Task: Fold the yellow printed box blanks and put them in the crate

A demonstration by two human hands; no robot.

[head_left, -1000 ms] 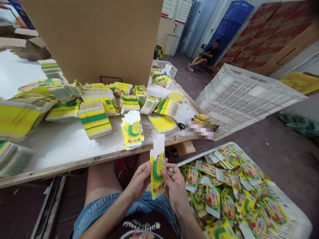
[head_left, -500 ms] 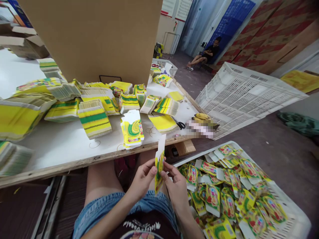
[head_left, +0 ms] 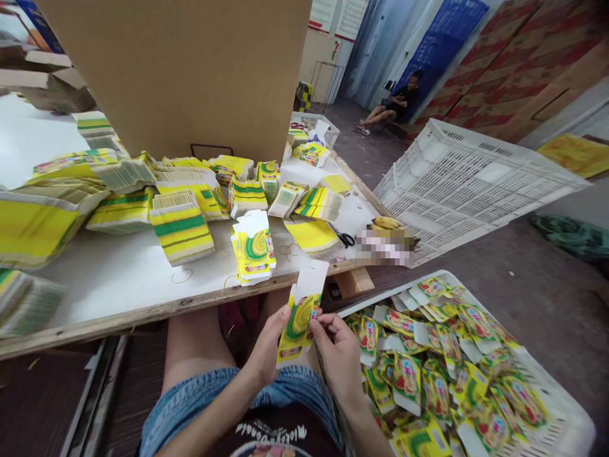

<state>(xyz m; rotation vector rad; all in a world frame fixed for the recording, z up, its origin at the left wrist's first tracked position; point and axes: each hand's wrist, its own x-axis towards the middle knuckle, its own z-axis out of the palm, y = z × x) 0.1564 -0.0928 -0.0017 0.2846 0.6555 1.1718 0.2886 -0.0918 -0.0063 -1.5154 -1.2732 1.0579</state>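
Observation:
Over my lap I hold one small yellow-and-green printed carton (head_left: 299, 320) with a white flap sticking up. My left hand (head_left: 267, 346) grips its lower left side with closed fingers. My right hand (head_left: 337, 355) pinches its right edge. Just beyond, on the white table (head_left: 118, 279), a short pile of flat cartons (head_left: 253, 249) of the same print lies near the front edge. To my right a white plastic crate (head_left: 561, 438) holds several folded cartons (head_left: 428, 368).
Stacks of flat yellow-green cartons (head_left: 181, 231) cover the table. A tall brown cardboard sheet (head_left: 176, 70) stands behind them. Scissors (head_left: 343, 239) and bananas (head_left: 386, 225) lie at the table's right end. An upturned white crate (head_left: 457, 184) sits beyond. A person (head_left: 390, 108) sits far back.
The carton in my hands has turned: edge-on half a second ago, it now shows its printed face tilted left, with the white flap opened wider. Both hands stayed over my lap.

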